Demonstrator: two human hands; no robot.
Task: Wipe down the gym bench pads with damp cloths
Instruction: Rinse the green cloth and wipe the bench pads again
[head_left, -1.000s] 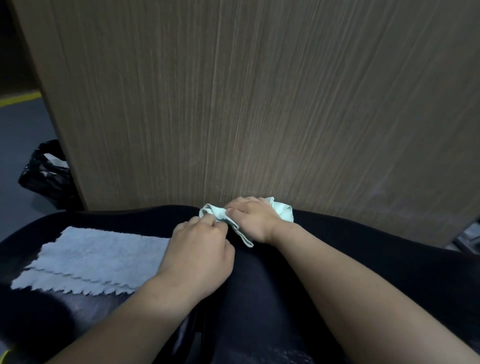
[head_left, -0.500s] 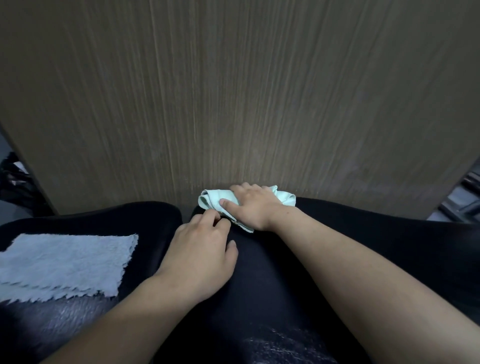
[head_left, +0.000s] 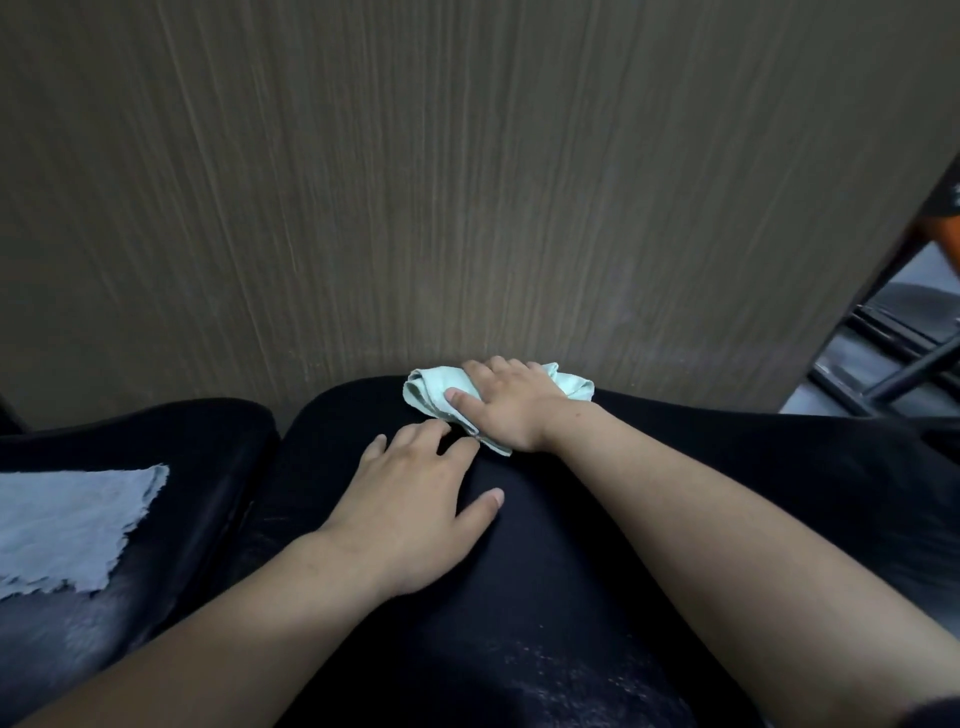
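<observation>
**Tight at the far edge, room on the right**

I see the right hand (head_left: 511, 405) curled over the bunched mint cloth (head_left: 428, 389), pressing it down where the big black pad (head_left: 571, 597) meets the wood panel (head_left: 467, 182) (no room beyond that). The left hand (head_left: 410, 499) lies flat with fingers spread, holding nothing, its fingertips just beside the cloth's near corner. Open pad stretches nearer and rightward. A grey cloth (head_left: 67, 525) lies flat on the left pad (head_left: 182, 431), across the gap.

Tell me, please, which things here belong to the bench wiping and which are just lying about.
In use: mint cloth, right hand holding it, left hand, grey cloth, black bench pads.
Lying about: wood panel, metal frame far right.
</observation>
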